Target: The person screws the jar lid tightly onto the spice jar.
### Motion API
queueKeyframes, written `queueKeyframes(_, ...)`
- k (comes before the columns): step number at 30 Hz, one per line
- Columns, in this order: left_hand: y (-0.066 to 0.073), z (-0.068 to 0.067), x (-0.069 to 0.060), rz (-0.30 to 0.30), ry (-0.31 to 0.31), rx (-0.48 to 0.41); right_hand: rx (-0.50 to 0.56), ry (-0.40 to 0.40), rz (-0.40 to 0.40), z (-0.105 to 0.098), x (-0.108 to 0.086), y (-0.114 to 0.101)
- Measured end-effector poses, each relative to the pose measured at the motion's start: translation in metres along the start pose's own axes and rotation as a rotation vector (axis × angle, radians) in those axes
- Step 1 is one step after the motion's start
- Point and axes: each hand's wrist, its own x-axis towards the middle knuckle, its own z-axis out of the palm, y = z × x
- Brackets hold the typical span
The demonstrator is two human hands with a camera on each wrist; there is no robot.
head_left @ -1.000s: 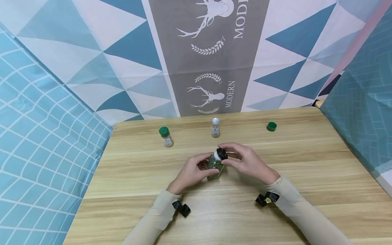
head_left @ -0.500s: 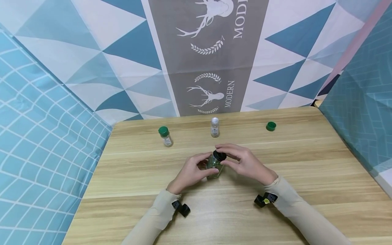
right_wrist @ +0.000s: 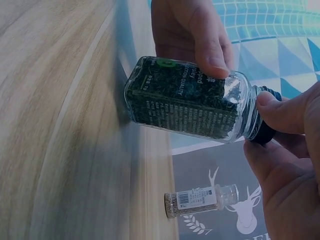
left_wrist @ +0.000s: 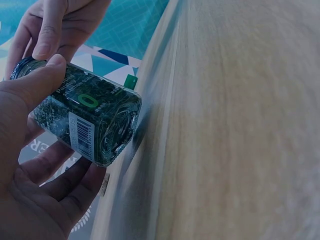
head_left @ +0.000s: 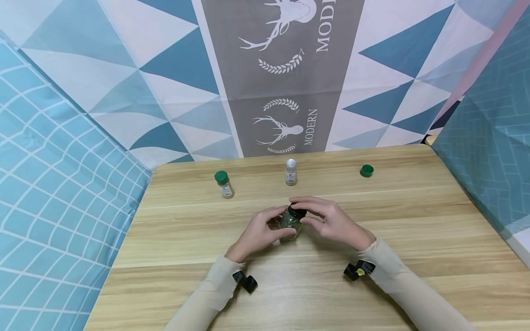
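A square glass jar (right_wrist: 180, 100) of dark green dried herb, its label partly reading "parsley", stands on the table between both hands in the head view. My left hand (head_left: 262, 232) grips the jar's body, thumb on the near side and fingers round the far side. At the jar's neck sits a black cap (right_wrist: 265, 134), which my right hand (head_left: 331, 220) holds between thumb and fingers. In the left wrist view a barcode label (left_wrist: 82, 134) shows on the jar's side. Whether the cap is threaded tight cannot be seen.
Behind the hands stands a small glass bottle (head_left: 291, 174) with no coloured cap, holding brownish grains. A similar bottle with a green cap (head_left: 221, 177) stands at the back left. A loose green cap (head_left: 366, 171) lies at the back right of the wooden table (head_left: 414, 220).
The black cap, tilted with the jar's white mouth showing a second ago, now sits level over it. My right hand has shifted slightly left and turned; the left hand stays put.
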Motion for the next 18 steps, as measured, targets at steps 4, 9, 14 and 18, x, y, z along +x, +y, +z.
queueKeyframes(4, -0.0004, 0.0003, 0.0002, 0.008, -0.002, -0.005, 0.013, -0.010, 0.008, -0.0003, -0.0002, 0.0004)
queueKeyframes(9, -0.0002, -0.0002, 0.0007, 0.018, -0.010, 0.001, 0.056, -0.032, 0.033, -0.0018, -0.0010, -0.0002)
queueKeyframes(14, 0.0002, -0.0005, 0.0009, 0.019, -0.024, -0.007, 0.072, -0.038, 0.038, -0.0026, -0.0020, -0.0001)
queueKeyframes(18, 0.0006, -0.0007, 0.0006, 0.003, -0.026, -0.005, 0.064, -0.029, 0.041, -0.0017, -0.0022, 0.0008)
